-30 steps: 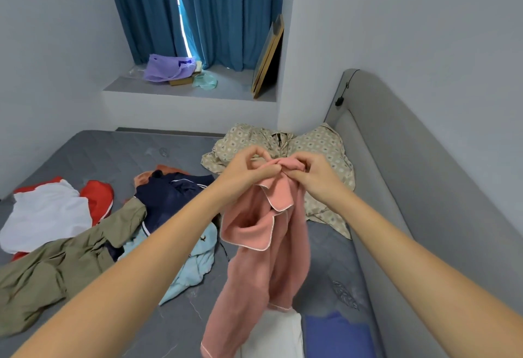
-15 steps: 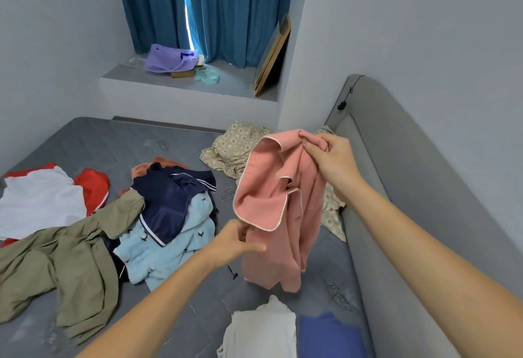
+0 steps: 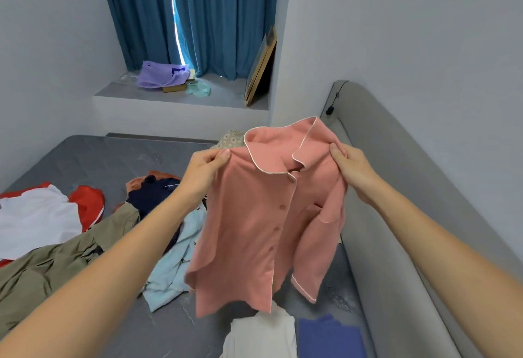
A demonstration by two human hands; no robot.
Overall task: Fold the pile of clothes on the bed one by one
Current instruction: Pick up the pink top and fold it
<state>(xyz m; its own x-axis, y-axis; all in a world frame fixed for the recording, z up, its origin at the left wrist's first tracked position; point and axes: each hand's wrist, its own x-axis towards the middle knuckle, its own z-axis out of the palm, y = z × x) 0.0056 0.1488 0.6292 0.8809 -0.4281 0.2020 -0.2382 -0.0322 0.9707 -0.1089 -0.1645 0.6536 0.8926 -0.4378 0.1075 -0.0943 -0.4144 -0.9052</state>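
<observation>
Left hand [image 3: 208, 168] moved up to pink shirt [image 3: 263, 216] shoulder, both hands pinching it, right hand [image 3: 349, 168] opposite

A soft, matt salmon-pink cloth pyjama shirt [image 3: 263, 216], edged with pale smooth piping and closed by small matt buttons, is seen above the grey quilted fabric mattress [image 3: 107, 159]. To the left of the shirt, a crumpled olive woven cloth garment [image 3: 56, 261] and a smooth white cloth garment [image 3: 34, 219] are spread. To its right, the grey padded headboard [image 3: 396, 216] is covered in matt textile. Beyond, heavy teal cloth curtains [image 3: 220, 18] are hung.
</observation>
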